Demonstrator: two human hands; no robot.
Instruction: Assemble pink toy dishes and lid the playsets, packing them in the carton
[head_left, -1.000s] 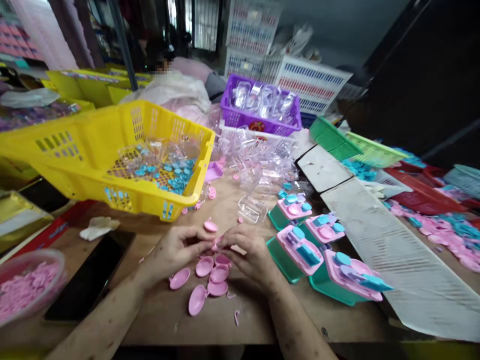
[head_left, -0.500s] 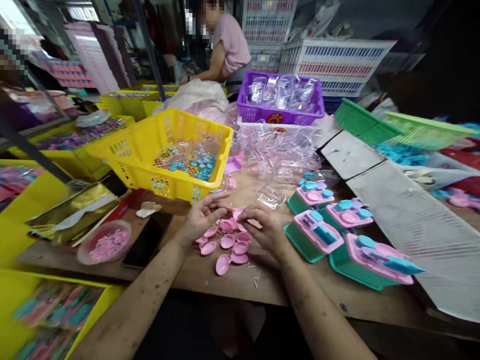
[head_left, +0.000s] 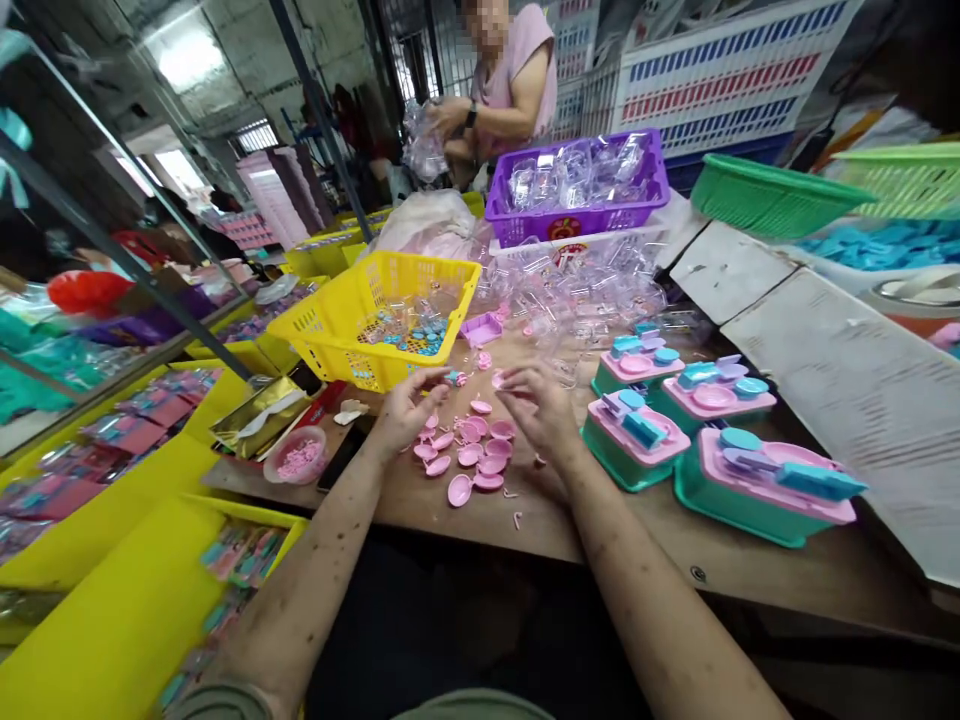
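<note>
Several small pink spoon-like pieces (head_left: 470,455) lie in a loose pile on the brown table (head_left: 420,505). At the pile's upper left is my left hand (head_left: 409,408), its fingers apart with nothing between them. My right hand (head_left: 541,412) is at the pile's upper right; its thumb and forefinger close round a small pink piece (head_left: 498,380). To the right stand several green boxes with pink lids (head_left: 634,440), topped by blue, pink and purple parts. Two tiny pink hooked bits (head_left: 517,520) lie near the table's front edge.
A yellow basket (head_left: 360,340) with blue pieces stands at the back left, a purple basket (head_left: 577,220) of clear plastic at the back. Clear packaging (head_left: 570,300) covers the table behind my hands. A bowl (head_left: 296,455) sits left. A person (head_left: 517,90) stands beyond.
The view has tilted up and shifted left. My hands have moved a little apart, off the pile, which looks more spread out. The person beyond has straightened and lifts clear plastic.
</note>
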